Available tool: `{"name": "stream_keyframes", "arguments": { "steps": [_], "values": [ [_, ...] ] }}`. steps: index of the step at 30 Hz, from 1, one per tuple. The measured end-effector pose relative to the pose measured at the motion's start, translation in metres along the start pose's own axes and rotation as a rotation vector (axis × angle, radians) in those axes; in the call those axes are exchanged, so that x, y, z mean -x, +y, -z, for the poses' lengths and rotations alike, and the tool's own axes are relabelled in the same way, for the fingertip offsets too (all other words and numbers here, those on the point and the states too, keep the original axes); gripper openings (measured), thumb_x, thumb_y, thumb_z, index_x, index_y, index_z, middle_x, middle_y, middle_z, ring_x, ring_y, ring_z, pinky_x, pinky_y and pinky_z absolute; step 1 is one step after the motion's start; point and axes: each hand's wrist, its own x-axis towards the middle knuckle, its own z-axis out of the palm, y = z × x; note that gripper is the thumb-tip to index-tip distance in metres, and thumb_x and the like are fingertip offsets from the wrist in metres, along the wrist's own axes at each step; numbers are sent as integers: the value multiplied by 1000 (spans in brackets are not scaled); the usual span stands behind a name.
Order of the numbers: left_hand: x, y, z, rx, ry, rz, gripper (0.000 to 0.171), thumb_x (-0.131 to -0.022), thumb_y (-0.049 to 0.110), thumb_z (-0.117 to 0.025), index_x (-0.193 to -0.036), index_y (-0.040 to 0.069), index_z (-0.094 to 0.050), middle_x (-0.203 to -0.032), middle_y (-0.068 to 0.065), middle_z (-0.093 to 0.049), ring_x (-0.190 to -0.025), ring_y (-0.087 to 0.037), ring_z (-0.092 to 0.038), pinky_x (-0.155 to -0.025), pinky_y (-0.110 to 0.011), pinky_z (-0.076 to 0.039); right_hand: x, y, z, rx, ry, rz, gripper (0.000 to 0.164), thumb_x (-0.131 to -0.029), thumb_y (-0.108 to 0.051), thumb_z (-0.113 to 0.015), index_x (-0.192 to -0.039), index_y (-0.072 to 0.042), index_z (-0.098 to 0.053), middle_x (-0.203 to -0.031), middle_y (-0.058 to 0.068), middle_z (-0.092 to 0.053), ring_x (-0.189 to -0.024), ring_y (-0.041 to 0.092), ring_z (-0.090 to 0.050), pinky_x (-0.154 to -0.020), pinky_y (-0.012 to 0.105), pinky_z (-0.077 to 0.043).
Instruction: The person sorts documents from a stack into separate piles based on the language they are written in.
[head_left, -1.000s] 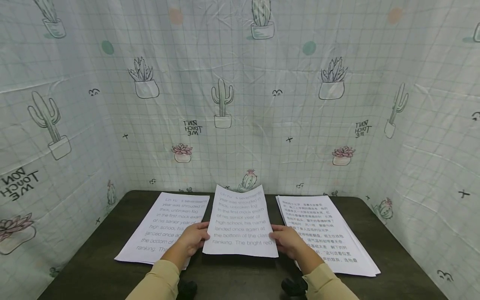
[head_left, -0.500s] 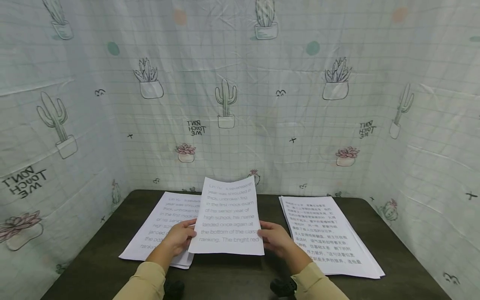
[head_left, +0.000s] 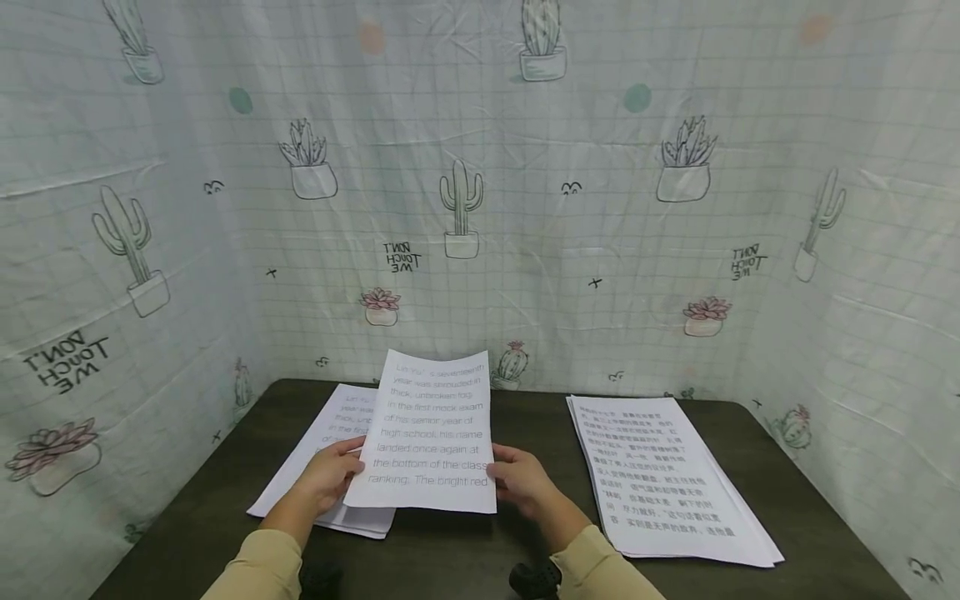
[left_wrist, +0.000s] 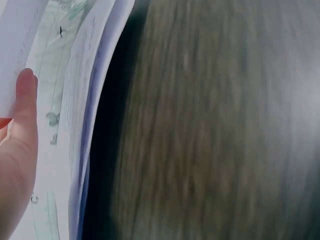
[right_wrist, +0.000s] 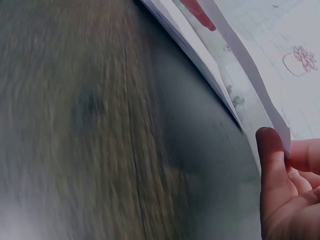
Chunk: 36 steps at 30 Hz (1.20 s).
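Note:
A printed sheet of paper with large English text is held up in front of the person, its top edge bowed. My left hand pinches its left edge near the bottom, thumb on the printed face. On the opposite edge, my right hand pinches the paper between thumb and fingers, as the right wrist view shows with the paper's edge between them. Behind and below lies the left stack of English-text pages, partly covered by the held sheet. In the left wrist view the left thumb lies against the paper.
A second stack of pages, printed in Chinese characters, lies on the right of the dark wooden table. A cactus-print curtain encloses the table at the back and on both sides.
Both hands have carried the sheet leftward and slightly up, from the middle of the table to over the left stack's right part. The two stacks stay in place while the view shifts slightly.

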Motion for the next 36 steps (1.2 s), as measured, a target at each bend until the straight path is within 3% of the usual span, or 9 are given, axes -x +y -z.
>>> {"name": "stream_keyframes", "arguments": {
  "steps": [6, 14, 25, 36],
  "values": [
    [1, 0, 19, -8, 28, 13, 54, -87, -13, -47, -141, -9, -41, -129, -28, -59, -87, -16, -66, -70, -31, -58, -3, -1, -21, 16, -1, 3, 51, -91, 1, -55, -141, 8, -45, -110, 17, -70, -83, 17, -66, -68, 31, -54],
    [2, -3, 45, -83, 73, 50, 53, -91, -9, -48, -143, -7, -40, -135, -29, -54, -85, -16, -66, -72, -33, -59, -7, -2, -45, -3, -16, -4, 51, -90, 0, -56, -140, 6, -47, -109, 17, -71, -79, 16, -65, -64, 29, -53],
    [9, 1, 75, -163, 117, 49, 52, -95, -2, -49, -146, -7, -36, -140, -32, -47, -86, -14, -65, -73, -30, -59, -14, -9, -79, -38, -42, 3, 51, -88, 3, -56, -138, 7, -49, -101, 13, -72, -76, 15, -65, -64, 30, -56],
    [6, 1, 94, -184, 158, 69, 51, -97, 1, -50, -146, -6, -37, -142, -32, -44, -86, -13, -63, -72, -29, -57, -18, -8, -101, -78, -51, -14, 51, -87, 6, -55, -137, 10, -48, -99, 13, -71, -77, 15, -66, -67, 33, -59]
  ]
}}
